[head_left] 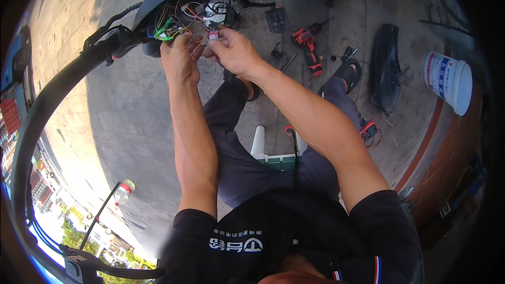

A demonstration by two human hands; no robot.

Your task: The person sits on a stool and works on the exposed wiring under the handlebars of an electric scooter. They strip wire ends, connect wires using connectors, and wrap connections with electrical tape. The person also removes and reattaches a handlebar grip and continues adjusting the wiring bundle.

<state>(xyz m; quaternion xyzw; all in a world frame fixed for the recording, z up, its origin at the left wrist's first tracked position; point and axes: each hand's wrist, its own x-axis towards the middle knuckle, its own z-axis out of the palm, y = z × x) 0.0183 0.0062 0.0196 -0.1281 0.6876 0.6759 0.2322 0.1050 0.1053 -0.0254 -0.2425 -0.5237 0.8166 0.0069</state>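
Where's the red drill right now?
In the head view the red drill lies on the concrete floor, upper middle, just right of the right hand, near a sandalled foot.

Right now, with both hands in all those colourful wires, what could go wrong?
1. The left hand and right hand pinch a small white-and-red connector amid a tangled bundle of green, orange and white wires; a tug might loosen or mix up neighbouring wires.
2. The red-and-black cordless drill and small loose parts lie on the concrete near the sandalled foot; stepping back could mean tripping.
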